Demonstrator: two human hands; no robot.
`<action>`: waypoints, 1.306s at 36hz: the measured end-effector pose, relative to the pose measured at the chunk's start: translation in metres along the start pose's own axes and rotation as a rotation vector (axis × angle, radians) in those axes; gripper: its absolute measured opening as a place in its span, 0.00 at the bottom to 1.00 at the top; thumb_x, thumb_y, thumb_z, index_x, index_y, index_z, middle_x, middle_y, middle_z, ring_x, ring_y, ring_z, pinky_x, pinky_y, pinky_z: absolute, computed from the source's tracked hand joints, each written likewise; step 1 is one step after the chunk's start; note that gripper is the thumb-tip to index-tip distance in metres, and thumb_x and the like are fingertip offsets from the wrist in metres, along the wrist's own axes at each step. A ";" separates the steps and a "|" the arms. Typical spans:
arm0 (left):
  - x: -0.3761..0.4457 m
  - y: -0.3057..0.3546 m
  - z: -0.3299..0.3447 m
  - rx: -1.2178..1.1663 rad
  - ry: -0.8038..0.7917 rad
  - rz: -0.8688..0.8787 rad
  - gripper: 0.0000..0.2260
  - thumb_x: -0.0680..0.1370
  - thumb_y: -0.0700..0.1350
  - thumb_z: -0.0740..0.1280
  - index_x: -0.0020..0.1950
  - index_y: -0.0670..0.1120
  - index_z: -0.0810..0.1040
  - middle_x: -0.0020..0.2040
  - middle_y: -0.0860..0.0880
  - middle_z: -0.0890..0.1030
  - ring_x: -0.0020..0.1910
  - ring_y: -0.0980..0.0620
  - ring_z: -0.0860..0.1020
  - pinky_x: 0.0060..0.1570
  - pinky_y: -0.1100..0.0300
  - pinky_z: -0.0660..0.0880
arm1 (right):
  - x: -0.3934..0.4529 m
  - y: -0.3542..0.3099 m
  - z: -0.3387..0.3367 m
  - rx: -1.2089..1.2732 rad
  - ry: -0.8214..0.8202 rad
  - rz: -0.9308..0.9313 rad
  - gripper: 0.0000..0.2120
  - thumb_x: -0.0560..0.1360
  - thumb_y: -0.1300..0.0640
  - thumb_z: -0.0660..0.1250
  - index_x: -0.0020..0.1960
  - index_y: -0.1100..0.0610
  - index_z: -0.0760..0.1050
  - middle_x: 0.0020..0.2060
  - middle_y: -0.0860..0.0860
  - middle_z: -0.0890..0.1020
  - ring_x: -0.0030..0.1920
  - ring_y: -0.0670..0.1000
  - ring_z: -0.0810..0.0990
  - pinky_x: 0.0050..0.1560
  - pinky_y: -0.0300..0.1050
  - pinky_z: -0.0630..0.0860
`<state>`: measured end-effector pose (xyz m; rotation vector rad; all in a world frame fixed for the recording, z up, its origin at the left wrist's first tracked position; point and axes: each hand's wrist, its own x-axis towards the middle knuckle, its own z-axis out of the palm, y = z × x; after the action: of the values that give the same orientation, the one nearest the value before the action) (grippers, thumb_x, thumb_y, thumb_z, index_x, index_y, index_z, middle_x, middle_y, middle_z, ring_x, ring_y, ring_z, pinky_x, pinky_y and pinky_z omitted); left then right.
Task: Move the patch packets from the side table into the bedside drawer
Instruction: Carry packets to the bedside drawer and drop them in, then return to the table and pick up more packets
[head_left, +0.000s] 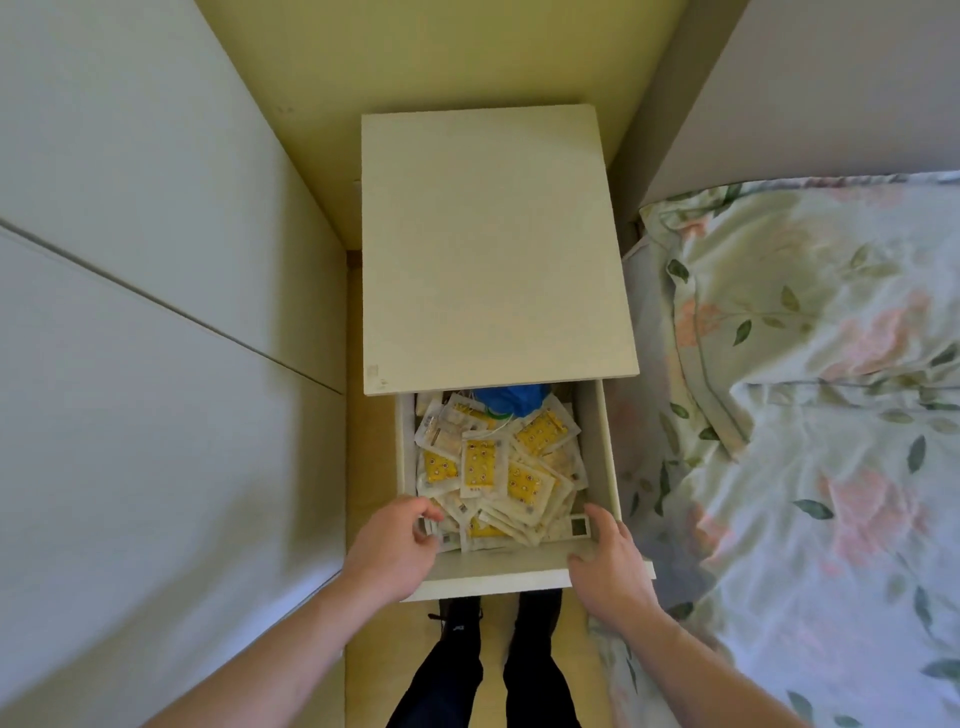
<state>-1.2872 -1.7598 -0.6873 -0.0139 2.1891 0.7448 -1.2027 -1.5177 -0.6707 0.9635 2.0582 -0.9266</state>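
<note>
Dozens of flat white patch packets with yellow dotted centres (480, 462) lay heaped in the pulled-out white wooden bedside drawer (609, 457), filling it from wall to wall, with a crumpled blue plastic item (506, 399) half hidden at the back under the overhanging top. The left hand (397, 545) sat at the drawer's near left corner, its fingers curled against the edge of the packet pile; whether it actually pinched a packet could not be told. The right hand (608, 558) rested on the drawer's front right corner, fingers relaxed and spread, gripping nothing. The square pale white desk top (493, 244) above the drawer was bare. A floral-print bed cover (810, 395) lay to the right, and white cabinet panels (145, 322) stood to the left.
</note>
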 end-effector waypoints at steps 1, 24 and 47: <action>-0.009 0.009 -0.003 0.036 -0.009 0.033 0.10 0.79 0.44 0.68 0.54 0.60 0.78 0.51 0.60 0.79 0.35 0.62 0.79 0.34 0.65 0.77 | -0.011 -0.003 -0.006 0.013 0.015 -0.020 0.32 0.76 0.60 0.63 0.78 0.49 0.59 0.75 0.49 0.64 0.70 0.53 0.71 0.62 0.44 0.73; -0.279 0.247 0.016 0.682 -0.230 0.740 0.18 0.79 0.53 0.68 0.69 0.59 0.71 0.69 0.63 0.65 0.59 0.61 0.73 0.53 0.66 0.76 | -0.363 0.128 -0.109 0.496 0.480 -0.005 0.27 0.79 0.48 0.64 0.76 0.42 0.59 0.76 0.44 0.63 0.74 0.48 0.65 0.68 0.44 0.65; -0.665 0.290 0.362 0.910 -0.504 1.473 0.21 0.77 0.58 0.68 0.69 0.61 0.71 0.76 0.60 0.64 0.73 0.56 0.66 0.74 0.55 0.63 | -0.760 0.509 0.011 0.793 1.050 0.299 0.28 0.79 0.48 0.67 0.75 0.39 0.61 0.74 0.40 0.64 0.74 0.42 0.63 0.73 0.41 0.61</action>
<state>-0.6583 -1.4851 -0.2554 2.1084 1.5476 0.2699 -0.4009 -1.5472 -0.2315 2.5260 2.1780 -1.2404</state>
